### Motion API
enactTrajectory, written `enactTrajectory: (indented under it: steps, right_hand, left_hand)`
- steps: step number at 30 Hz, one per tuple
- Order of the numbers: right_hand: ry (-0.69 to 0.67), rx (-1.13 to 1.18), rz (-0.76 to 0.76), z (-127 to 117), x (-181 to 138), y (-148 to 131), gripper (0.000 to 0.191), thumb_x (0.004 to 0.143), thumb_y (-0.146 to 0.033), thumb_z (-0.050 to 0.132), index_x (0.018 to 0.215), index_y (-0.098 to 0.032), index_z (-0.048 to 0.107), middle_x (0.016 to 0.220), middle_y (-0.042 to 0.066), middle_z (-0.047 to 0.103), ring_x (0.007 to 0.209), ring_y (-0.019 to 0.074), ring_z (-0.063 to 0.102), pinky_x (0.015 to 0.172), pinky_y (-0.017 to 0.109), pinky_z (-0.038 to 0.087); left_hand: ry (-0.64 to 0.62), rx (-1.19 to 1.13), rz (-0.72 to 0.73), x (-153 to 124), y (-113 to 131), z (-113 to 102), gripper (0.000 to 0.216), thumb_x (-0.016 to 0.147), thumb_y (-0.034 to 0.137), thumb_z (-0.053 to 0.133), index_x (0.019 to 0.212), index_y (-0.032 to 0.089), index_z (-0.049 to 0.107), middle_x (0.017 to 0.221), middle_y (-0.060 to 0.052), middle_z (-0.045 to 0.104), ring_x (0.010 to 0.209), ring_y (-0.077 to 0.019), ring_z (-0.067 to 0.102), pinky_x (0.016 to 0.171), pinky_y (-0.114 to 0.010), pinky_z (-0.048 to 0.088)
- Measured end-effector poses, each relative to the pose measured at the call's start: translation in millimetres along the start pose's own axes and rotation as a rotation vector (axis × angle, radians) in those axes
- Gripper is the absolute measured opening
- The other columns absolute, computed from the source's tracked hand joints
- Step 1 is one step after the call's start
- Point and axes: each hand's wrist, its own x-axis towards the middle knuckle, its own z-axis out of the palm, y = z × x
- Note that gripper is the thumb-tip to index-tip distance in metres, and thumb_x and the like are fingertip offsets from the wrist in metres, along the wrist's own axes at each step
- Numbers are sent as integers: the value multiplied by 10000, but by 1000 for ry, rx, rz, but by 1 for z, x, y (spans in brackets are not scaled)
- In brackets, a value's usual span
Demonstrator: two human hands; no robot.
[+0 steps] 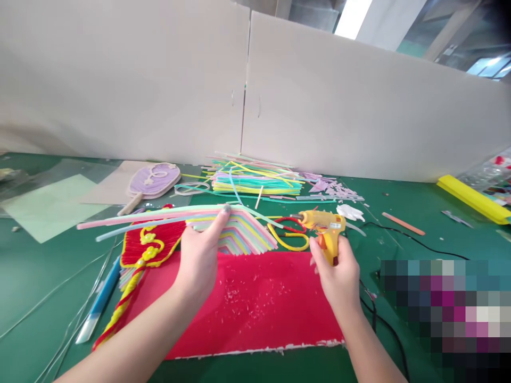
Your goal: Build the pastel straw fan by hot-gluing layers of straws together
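My left hand (202, 252) pinches a panel of pastel pipe cleaners (246, 230) between thumb and fingers. Its stripes bend in a chevron, with long pink, blue and green ends reaching left. In my right hand (340, 279) is a yellow glue gun (324, 219), its nozzle pointing left toward the panel but apart from it. Below both hands lies a red board (259, 303), scattered with small white bits and ragged along its front edge. Scissors with red and yellow handles (290, 246) lie between the panel and the glue gun, partly hidden.
A pile of pipe cleaners (257, 182) lies at the back. Left are a lilac fan (155, 180), a red and yellow fan (131, 249) and a blue-handled cutter (104, 292). A black cable (415, 236) runs right, near an orange stick (403, 223) and yellow bar (473, 199).
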Motion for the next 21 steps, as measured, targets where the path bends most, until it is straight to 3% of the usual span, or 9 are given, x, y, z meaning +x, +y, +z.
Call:
enactTrajectory:
  steps: [5,11,21]
  right_hand:
    - [-73,-79,-159,6,-12,-10,351,792,-529,590,861,-184,579,622,3,607,511,130,552,470,218,448]
    - [-57,-158,-242,9,-14,-10,355,799,-494,583,912,-158,593,706,61,655,555,150,596,485,232,480]
    - [-1,-243,-312,12,-14,1,349,821,-482,556,945,-162,619,757,87,695,580,173,614,551,280,511]
  left_hand:
    - [-26,-1,-43,-4,-7,-4,425,626,340,828,959,110,696,1012,-98,734,878,-227,704,772,-302,570]
    - [-118,12,-81,-7,-15,-10,402,645,354,819,956,128,704,918,-72,746,788,-200,707,702,-280,568]
    - [-123,-11,-127,-9,-18,-8,416,608,350,837,929,131,688,851,-61,746,771,-226,713,693,-311,578]
